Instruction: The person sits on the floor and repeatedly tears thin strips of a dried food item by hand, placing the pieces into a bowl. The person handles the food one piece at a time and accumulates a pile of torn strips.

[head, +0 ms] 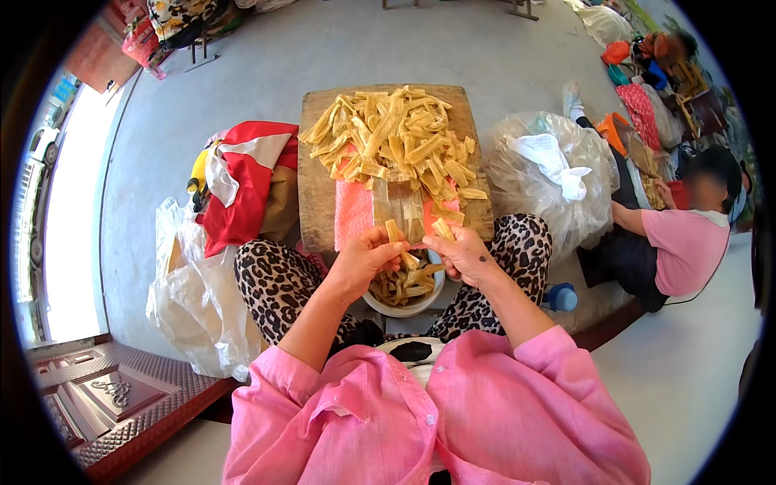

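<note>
My left hand (373, 251) pinches a short yellowish dried strip (410, 260) between thumb and fingers, and another strip (392, 230) stands up by its index finger. In my right hand (461, 251) is a further strip (442, 228). My fingertips nearly meet at the near edge of a clear plastic sheet or pouch (388, 209); whether they touch it I cannot tell. Beyond lies a heap of similar strips (394, 130) on a pink towel (353, 209), spread over a worn wooden board (315, 209). Under my hands stands a white basin (397, 311) of darker strips, partly hidden.
To the left are a red and white cloth (248, 182) and a translucent plastic bag (203, 309). A large clear bag (539, 176) with a white cloth (551, 160) stands right, near a blue-lidded container (564, 297). Another person (679, 248) sits farther right, reaching towards similar strips.
</note>
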A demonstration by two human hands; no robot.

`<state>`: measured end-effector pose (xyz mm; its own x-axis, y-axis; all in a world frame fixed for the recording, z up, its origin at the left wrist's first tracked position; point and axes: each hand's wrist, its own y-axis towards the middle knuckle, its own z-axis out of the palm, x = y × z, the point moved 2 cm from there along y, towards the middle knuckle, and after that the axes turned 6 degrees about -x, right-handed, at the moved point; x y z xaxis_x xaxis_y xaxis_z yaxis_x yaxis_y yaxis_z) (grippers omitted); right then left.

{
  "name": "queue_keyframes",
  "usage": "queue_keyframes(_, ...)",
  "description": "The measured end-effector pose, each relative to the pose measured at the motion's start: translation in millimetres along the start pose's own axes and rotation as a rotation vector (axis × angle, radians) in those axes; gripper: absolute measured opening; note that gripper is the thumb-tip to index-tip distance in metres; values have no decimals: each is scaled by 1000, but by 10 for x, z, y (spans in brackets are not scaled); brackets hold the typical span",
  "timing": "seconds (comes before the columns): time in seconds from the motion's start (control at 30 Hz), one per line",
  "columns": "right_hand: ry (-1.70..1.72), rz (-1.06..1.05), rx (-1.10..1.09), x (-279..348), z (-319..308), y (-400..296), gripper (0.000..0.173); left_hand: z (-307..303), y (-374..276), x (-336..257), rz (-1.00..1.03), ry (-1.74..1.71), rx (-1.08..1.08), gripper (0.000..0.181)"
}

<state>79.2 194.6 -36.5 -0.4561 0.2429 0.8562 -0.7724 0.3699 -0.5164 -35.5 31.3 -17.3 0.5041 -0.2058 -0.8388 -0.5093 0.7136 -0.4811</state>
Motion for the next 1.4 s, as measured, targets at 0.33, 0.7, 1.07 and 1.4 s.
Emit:
queue_keyframes(0.33, 554, 358, 454, 83, 344, -492, 30, 255, -419, 56, 163, -84, 90, 17)
queue_keyframes(0.7, 85, 145, 242, -6, 185, -562, 23, 95, -430, 289, 97, -10, 15, 19)
queue_keyframes(1.07, 166, 234, 370, -218, 236, -609, 28, 222, -485, 222, 881, 1046, 98, 43)
queue_keyframes(1.4, 18, 147, 433, 5, 96, -656, 24, 118, -432, -86, 959, 1097, -173, 27)
